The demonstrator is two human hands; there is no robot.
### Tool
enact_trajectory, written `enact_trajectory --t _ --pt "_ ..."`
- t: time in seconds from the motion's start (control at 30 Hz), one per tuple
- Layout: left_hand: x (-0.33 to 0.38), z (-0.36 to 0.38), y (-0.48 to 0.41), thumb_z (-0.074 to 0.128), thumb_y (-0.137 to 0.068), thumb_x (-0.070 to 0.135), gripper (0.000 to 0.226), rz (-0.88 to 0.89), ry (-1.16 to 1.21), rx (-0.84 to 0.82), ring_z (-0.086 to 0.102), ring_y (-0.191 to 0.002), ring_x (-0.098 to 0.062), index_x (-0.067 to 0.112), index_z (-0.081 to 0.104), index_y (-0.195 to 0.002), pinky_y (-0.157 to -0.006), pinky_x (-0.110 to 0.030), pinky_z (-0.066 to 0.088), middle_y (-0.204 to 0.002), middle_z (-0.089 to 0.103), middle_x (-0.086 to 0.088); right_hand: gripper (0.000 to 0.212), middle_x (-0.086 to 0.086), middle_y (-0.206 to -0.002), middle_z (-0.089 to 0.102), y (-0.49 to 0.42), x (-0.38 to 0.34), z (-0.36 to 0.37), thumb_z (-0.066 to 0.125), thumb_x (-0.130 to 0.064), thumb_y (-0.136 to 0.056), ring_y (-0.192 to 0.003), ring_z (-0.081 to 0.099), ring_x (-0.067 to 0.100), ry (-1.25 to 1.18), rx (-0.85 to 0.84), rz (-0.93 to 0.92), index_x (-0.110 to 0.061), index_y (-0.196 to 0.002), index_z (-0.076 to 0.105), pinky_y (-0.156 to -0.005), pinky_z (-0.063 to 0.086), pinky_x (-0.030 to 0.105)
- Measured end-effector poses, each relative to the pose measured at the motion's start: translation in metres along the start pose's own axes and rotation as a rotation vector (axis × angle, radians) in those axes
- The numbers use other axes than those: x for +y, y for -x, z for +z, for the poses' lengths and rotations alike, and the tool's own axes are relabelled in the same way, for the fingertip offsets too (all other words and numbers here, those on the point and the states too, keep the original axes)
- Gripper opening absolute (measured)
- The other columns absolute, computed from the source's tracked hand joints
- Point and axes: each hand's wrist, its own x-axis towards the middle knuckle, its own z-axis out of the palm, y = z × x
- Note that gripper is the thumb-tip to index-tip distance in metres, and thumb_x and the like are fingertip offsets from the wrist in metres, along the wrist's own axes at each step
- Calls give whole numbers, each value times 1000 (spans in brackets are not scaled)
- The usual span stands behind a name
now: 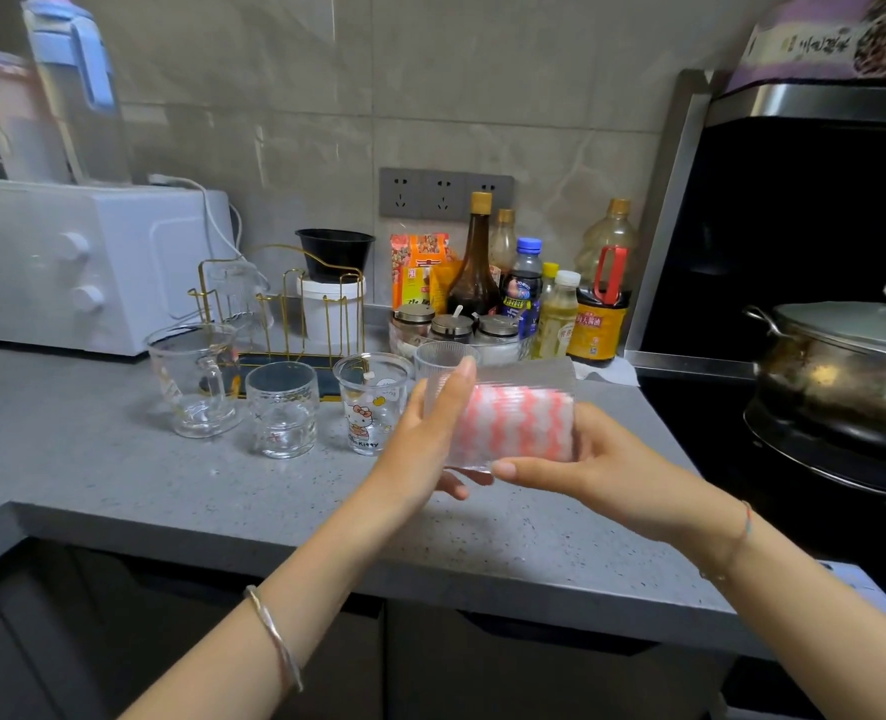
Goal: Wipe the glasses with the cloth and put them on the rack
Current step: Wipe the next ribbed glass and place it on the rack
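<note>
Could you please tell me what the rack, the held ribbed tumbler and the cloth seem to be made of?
The rack: thin metal wire, glossy gold finish with bright glints. The ribbed tumbler: clear glass, possibly hard plastic; transparent, with fine vertical ridges. The cloth: soft fabric, matte, white with pink wavy stripes; the weave is too blurred to tell.

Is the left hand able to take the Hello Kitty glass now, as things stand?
Probably yes for reach: the Hello Kitty glass stands just beside the left hand, nothing between. But its fingers hold the ribbed glass, so it must release that first.
</note>
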Motion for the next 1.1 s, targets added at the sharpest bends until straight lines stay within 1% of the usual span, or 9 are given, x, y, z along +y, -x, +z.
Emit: enact_trajectory --t 0.17,0.27,0.4,0.6,0.7,0.83,0.93,1.03,1.1 --pt "-10 -6 0 42 -67 79 62 276 -163 27 62 -82 -26 34 45 -110 -41 -22 43 -92 62 6 37 1 -114 70 0 7 0 69 -10 -82 -107 65 14 -186 -11 37 -19 -117 60 -85 50 16" --pt "-9 -11 0 44 -68 86 64 431 -223 -12 59 -67 -5 40 37 -112 -46 -14 43 -89 57 25 37 4 -119 68 -1 6 -1 63 -9 -82 -110 64 16 -345 2 22 -15 -118 60 -87 51 19" --pt "-12 -14 -1 42 -74 82 69 595 -357 -47 55 -91 11 36 30 -124 -66 -12 48 -107 40 49 29 1 -114 70 -1 5 -5 59 -19 -87 -106 66 15 -441 32 52 -18 -115 60 -85 53 20" --pt "-15 -9 -5 29 -70 90 78 284 -214 -102 67 -83 -9 46 28 -134 -51 -20 47 -132 48 17 32 -4 -110 70 -2 3 -13 58 -29 -83 -104 65 9 -36 60 22 -23 -115 61 -91 50 19" --pt "-6 -6 -6 23 -86 78 78 -30 26 -134 69 -77 -13 21 54 -130 -49 -24 49 -110 69 -9 26 -2 -102 70 -2 2 -9 58 -32 -86 -95 65 11 240 35 -14 -24 -110 63 -85 52 20" --pt "-4 1 -7 34 -88 68 69 -89 155 -34 70 -77 -11 16 62 -124 -52 -22 50 -101 73 -9 19 -32 -93 66 -1 1 2 56 -24 -92 -93 62 -8 300 -13 -51 -37 -106 58 -79 44 6" --pt "-10 5 -11 36 -90 67 64 42 121 127 69 -77 -2 18 58 -125 -57 -18 52 -110 67 -5 24 -13 -103 71 -3 8 7 58 -22 -92 -96 65 1 213 26 -66 -23 -116 63 -82 47 12" --pt "-20 2 -12 39 -73 86 81 294 -29 207 62 -105 -5 24 55 -122 -94 -33 49 -114 63 9 30 -13 -107 72 -1 11 12 61 -19 -84 -103 65 2 -6 54 -63 -24 -114 62 -84 47 11" --pt "-20 -2 -10 35 -71 89 75 468 -117 205 60 -89 -3 27 55 -109 -84 -31 50 -92 62 17 31 -11 -109 72 -1 9 12 63 -19 -81 -103 66 3 -140 62 -45 -23 -112 62 -82 48 11"
